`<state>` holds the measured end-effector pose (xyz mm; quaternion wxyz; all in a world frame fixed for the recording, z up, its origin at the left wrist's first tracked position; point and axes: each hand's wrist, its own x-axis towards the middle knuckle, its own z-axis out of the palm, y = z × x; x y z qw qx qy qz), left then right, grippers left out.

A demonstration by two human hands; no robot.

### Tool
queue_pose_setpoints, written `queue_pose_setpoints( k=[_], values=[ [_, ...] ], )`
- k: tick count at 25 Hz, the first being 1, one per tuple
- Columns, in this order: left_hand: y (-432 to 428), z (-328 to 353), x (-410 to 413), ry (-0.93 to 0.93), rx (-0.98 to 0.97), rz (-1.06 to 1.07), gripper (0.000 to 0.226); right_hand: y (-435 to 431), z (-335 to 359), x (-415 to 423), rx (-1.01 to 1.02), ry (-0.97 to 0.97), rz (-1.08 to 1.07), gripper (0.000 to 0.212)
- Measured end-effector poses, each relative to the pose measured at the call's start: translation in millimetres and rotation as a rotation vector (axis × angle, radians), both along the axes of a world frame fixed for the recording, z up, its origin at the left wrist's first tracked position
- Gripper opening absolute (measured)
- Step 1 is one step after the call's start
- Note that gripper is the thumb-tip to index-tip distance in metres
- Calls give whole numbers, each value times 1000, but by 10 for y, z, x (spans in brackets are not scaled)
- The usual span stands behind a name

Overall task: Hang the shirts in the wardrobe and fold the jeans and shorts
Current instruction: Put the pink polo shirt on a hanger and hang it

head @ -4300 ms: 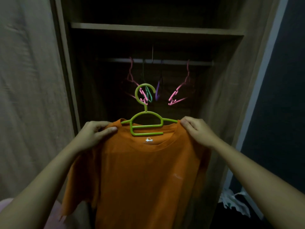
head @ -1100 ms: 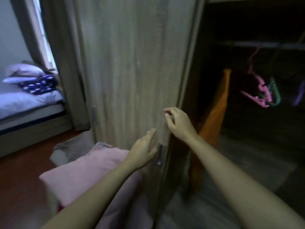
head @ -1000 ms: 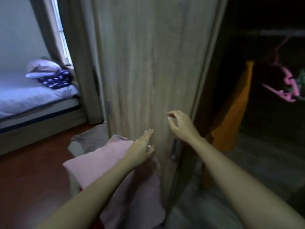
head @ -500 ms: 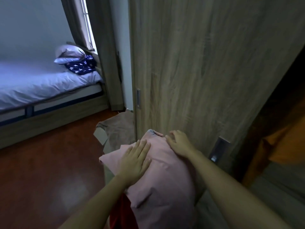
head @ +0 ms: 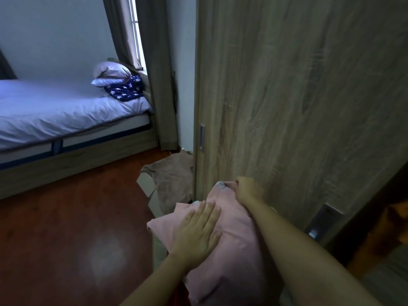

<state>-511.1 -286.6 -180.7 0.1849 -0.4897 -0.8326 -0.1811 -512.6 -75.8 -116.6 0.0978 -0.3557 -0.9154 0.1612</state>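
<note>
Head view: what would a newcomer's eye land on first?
The pink garment low in the centre, with the left hand flat on it and the right hand gripping its far edge. Behind it, the wood-grain wardrobe door fills the right half of the frame. At left is the pale bed, with a navy star-print cloth by its pillow.

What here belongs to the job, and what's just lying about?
Job: pink garment, left hand flat on it, right hand gripping its top edge; wardrobe door; orange shirt inside.
Lying about: bed, pillow, starred cloth, curtain.
</note>
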Motion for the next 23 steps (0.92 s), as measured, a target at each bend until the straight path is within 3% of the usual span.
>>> queue_pose_setpoints(
  k=[1,5,8,11,13,15,17,19,23],
  values=[
    [19,-27,-2,8,-3,-8,57,-7,29,1,1,129,-31,22],
    [-9,28,-22,-3,-39,-13,54,-73,514,109,-375,698,23,25],
    [-58,379,103,-41,370,-117,39,-164,1078,348,-570,875,241,16],
    [76,1186,172,-56,727,-46,31,-244,1516,718,-763,1023,399,15],
    [221,1789,142,-333,642,-124,50,-314,1742,965,-833,1089,462,11],
    [354,2218,167,-637,334,-254,66,-385,1923,1190,-867,1147,521,9],
    [468,2351,261,-652,55,-324,55,-446,2052,1416,-855,1174,573,9],
    [547,2329,411,-601,106,-367,33,-467,2176,1708,-828,1225,583,12],
    [623,2513,687,-446,542,-366,38,-394,2409,2314,-834,1309,546,12]
  ],
)
